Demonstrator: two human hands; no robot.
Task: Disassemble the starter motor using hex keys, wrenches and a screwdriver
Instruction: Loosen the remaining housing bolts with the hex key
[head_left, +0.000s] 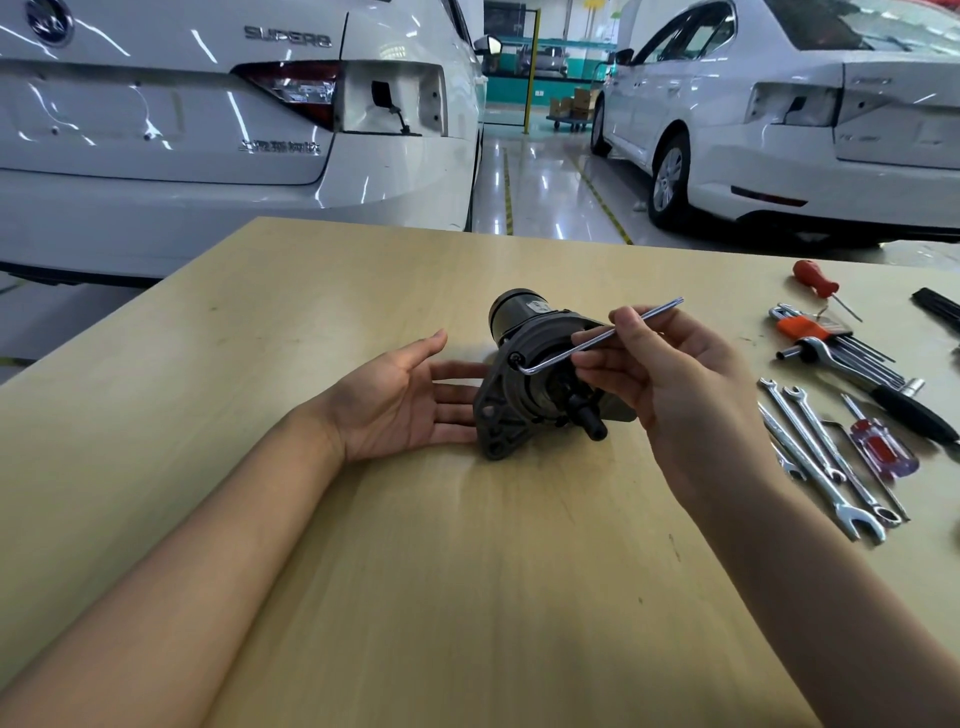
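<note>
White car (208, 130) is standing far left behind the pale wood counter (467, 571); glossy shop floor (540, 192) is running between it and a second white car (805, 130). Left hand (400, 400) is lying palm-up, fingers spread, touching the motor's left flange. Starter motor (530, 384) is sitting mid-counter. Right hand (670, 389) is pinching the hex key (597, 338), its short end seated in a bolt on the motor. Wrenches (821, 457), hex key set (831, 338) and screwdrivers (878, 447) are lying at right.
</note>
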